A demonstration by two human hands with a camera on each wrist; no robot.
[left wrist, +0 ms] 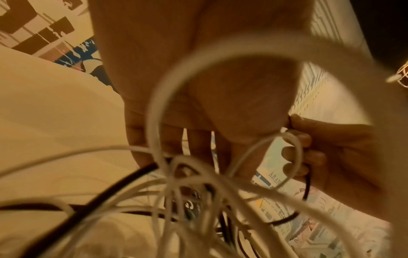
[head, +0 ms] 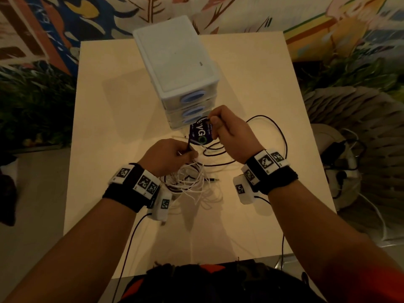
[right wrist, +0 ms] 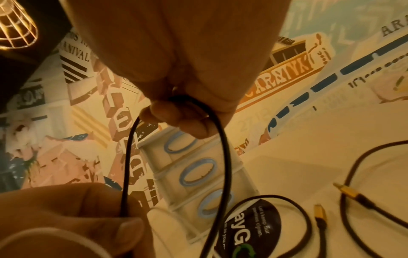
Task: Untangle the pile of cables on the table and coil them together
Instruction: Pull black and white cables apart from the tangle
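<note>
A tangle of white cables [head: 190, 182] hangs from my left hand [head: 188, 153] over the near middle of the table; their loops [left wrist: 159, 104] fill the left wrist view in front of the palm. A black cable [head: 284, 138] lies in wide loops on the table to the right. A short arch of the black cable [right wrist: 223, 157] runs between both hands. My right hand [head: 213, 122] pinches the top of it, fingers curled [right wrist: 176, 113]. The left hand [right wrist: 77, 218] pinches its other end between thumb and finger. Two gold-tipped plugs [right wrist: 320, 214] lie on the table.
A white three-drawer unit [head: 175, 62] with blue handles stands at the table's [head: 109, 106] far middle, just behind my hands. A round black sticker pad [head: 200, 134] lies in front of it. A power strip and cords [head: 341, 158] sit on the floor to the right.
</note>
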